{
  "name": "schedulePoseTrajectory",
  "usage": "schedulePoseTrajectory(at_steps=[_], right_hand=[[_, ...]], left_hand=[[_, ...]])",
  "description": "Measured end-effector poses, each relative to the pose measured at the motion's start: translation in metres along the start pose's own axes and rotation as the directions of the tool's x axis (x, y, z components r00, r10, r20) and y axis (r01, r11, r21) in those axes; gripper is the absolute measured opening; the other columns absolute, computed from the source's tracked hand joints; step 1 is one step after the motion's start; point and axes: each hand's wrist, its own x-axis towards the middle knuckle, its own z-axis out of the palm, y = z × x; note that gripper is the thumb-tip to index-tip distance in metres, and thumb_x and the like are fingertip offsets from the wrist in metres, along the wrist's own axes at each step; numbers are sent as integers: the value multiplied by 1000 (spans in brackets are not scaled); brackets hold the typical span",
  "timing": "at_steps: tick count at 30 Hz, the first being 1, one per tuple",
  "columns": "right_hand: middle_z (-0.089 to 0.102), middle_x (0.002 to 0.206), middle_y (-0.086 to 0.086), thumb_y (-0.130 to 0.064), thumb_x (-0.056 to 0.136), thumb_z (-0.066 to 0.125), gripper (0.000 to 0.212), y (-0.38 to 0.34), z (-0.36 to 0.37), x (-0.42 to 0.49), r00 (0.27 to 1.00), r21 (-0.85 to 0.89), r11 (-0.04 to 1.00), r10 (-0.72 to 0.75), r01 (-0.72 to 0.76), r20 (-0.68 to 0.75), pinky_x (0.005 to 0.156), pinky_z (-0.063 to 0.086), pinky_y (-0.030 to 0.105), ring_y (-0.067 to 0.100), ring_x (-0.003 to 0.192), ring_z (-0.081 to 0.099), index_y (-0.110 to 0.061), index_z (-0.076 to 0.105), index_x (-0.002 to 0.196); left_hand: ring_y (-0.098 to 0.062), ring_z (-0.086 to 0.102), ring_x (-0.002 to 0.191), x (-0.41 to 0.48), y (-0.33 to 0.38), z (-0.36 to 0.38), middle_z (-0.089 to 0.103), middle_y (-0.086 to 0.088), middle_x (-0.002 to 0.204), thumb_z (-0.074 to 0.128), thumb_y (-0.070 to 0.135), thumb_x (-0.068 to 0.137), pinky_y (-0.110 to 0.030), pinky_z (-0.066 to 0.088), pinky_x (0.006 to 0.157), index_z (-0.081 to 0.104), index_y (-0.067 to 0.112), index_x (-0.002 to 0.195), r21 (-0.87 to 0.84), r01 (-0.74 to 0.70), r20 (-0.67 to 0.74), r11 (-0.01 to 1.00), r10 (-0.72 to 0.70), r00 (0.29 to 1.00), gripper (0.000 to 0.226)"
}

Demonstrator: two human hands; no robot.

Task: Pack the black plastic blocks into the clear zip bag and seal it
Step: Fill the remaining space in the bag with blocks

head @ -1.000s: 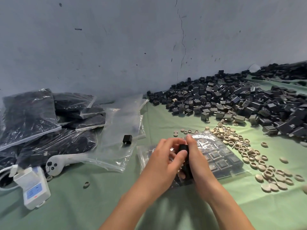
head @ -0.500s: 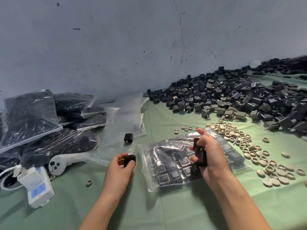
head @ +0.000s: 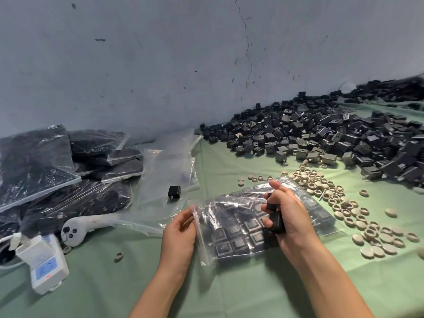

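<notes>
A clear zip bag (head: 234, 232) lies flat on the green table, filled with rows of black plastic blocks. My left hand (head: 180, 235) pinches the bag's open left edge near the zip strip. Above the bag, my right hand (head: 288, 216) grips two or three black blocks (head: 274, 218). A single black block (head: 174, 192) rests on an empty clear bag (head: 165, 175) to the left. A big heap of loose black blocks (head: 321, 138) spreads along the wall at the back right.
Sealed bags of black blocks (head: 46, 175) pile up at the left. A white controller (head: 75, 230) and a white device with a blue screen (head: 43, 267) lie at the near left. Several beige rings and discs (head: 339, 203) scatter to the right of the bag.
My hands parted from a joint hold on a block. The left hand moved left with a block, no longer holds it, and now pinches the bag's edge. The right hand keeps its blocks.
</notes>
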Motion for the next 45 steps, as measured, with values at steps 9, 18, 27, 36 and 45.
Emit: schedulePoseTrajectory(at_steps=[9,18,27,36,45], right_hand=[[54,92,-14,-38,94,54,6,13,-10,-8,895,-921,127,-317,369,315,65,50,28,4,77,57,-37,60,92],[50,99,-9,-42,99,42,26,15,-2,-15,897,-937,-98,-269,336,350,75,54,34,14,87,61,-39,62,115],[51,109,-4,-36,102,36,32,18,2,-19,886,-940,-120,-317,318,340,76,54,36,19,95,61,-31,50,131],[55,112,-2,-37,102,36,27,15,0,-16,881,-960,-118,-381,253,279,70,48,35,24,95,64,-27,51,123],[55,112,-3,-44,103,40,26,14,4,-11,891,-959,-153,-358,237,277,73,51,35,21,96,63,-29,53,121]], left_hand=[[-11,70,71,-4,6,-2,76,-2,83,66,11,94,-21,55,60,69,12,105,5,179,13,984,-179,984,11],[-22,75,80,-6,27,-1,76,-15,99,53,21,100,-31,62,66,63,0,113,-444,374,214,814,-309,927,27],[-30,64,112,3,26,2,65,-22,122,66,13,90,-40,54,100,59,-9,120,-394,388,237,833,-316,919,38],[-36,66,112,6,32,4,68,-27,116,50,9,102,-33,63,75,58,-11,111,-319,395,185,862,-352,918,23],[-43,66,109,4,35,11,67,-31,116,49,11,101,-50,58,84,46,4,105,-405,506,380,761,-364,851,8]])
